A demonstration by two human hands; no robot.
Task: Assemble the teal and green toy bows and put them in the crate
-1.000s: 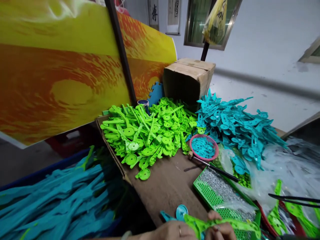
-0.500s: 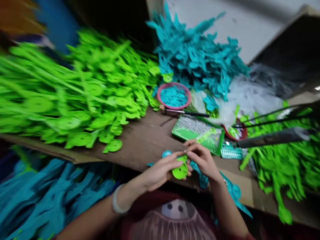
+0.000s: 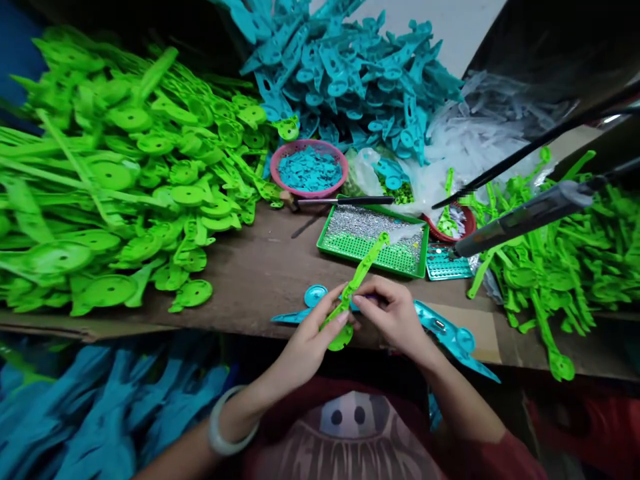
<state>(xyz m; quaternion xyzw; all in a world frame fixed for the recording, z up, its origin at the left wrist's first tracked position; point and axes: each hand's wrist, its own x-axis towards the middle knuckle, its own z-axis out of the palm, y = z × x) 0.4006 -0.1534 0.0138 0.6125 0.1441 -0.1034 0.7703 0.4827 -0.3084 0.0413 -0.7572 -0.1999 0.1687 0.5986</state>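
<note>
A long lime-green plastic part (image 3: 366,265) with a round disc at its near end slants up and away in front of me. My left hand (image 3: 316,333) is closed around its lower half, thumb on top. My right hand (image 3: 393,312) is closed beside the part's middle, thumb and fingertips pinched close to it; whether a small piece sits between them is too small to tell. Below and behind my hands a blue plastic part with a round disc (image 3: 316,295) lies on the table. Another blue part (image 3: 447,333) lies under my right forearm, with a small metal piece in it.
Lime-green parts (image 3: 130,200) are heaped at left, more (image 3: 540,267) at right. Blue parts (image 3: 345,80) pile up behind. A pink basket (image 3: 275,175) holds blue pieces; a green tray (image 3: 320,248) holds small metal pieces. A hammer (image 3: 345,201) lies between. A grey rod-like tool (image 3: 525,217) juts in from the right.
My head view has shifted, so the piles and trays sit higher and further left. The green part has turned upward, its long arm now pointing away, still in my left hand.
</note>
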